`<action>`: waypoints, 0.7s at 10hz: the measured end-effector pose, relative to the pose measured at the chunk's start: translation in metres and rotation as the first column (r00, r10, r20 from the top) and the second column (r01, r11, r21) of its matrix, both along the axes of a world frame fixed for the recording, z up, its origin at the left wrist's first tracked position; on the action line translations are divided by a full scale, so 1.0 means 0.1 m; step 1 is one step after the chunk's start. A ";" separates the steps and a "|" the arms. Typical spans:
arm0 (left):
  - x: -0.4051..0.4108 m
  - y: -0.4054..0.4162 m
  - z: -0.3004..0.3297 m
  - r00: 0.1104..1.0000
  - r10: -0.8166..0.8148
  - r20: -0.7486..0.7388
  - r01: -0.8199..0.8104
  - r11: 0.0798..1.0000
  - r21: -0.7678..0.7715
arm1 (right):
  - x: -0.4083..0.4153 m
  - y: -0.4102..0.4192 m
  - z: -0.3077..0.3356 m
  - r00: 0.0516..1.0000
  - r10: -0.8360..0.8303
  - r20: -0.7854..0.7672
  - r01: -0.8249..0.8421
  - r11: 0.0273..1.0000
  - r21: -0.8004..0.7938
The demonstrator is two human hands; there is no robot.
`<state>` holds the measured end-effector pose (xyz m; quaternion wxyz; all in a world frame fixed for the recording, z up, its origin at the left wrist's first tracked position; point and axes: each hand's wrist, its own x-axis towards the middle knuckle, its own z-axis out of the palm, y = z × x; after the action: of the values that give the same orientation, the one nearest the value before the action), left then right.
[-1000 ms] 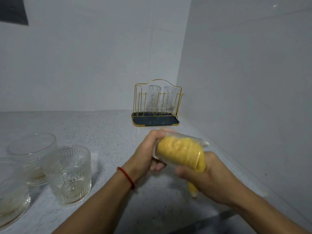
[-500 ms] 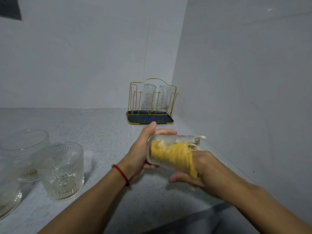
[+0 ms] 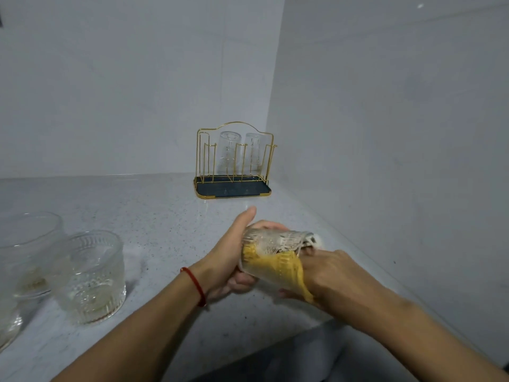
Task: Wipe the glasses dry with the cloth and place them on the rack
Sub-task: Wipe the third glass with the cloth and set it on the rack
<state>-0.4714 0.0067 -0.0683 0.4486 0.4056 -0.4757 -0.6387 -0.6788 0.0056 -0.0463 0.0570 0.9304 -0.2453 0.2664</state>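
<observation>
The left hand (image 3: 231, 260) grips a ribbed glass (image 3: 271, 252) on its side above the counter (image 3: 165, 216), steadying it while the right hand (image 3: 330, 274) holds a yellow cloth (image 3: 278, 267) against the glass, probably to dry it. The right fingertips are hidden. Beyond the hands, the rack (image 3: 235, 161) holds two glasses; left, more wait, partly cropped.

You are looking down at a pale grey speckled bench (image 3: 165, 216) that runs into a corner. Plain light grey walls (image 3: 385, 106) rise behind it and on your right. A thin red cord bracelet (image 3: 194, 285) circles one wrist in front of you.
</observation>
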 end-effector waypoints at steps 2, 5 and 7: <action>0.01 -0.02 -0.06 0.845 0.490 0.212 -0.121 0.562 -0.818 | 0.17 0.42 -0.07 0.651 -0.503 0.569 -0.660 -0.004 0.751; -0.07 0.00 -0.02 0.976 0.199 0.093 -0.183 0.971 -0.153 | 0.09 0.08 -0.12 0.991 0.030 0.133 -0.052 0.986 0.160; 0.08 -0.02 -0.02 0.893 0.447 0.049 -0.226 0.540 -0.811 | 0.25 0.43 0.11 0.637 -0.525 0.564 -0.651 0.026 0.759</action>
<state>-0.4638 0.0045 -0.0707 0.6313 0.3282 -0.6712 -0.2080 -0.6538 0.0487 -0.0356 -0.7325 0.4785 -0.3006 0.3795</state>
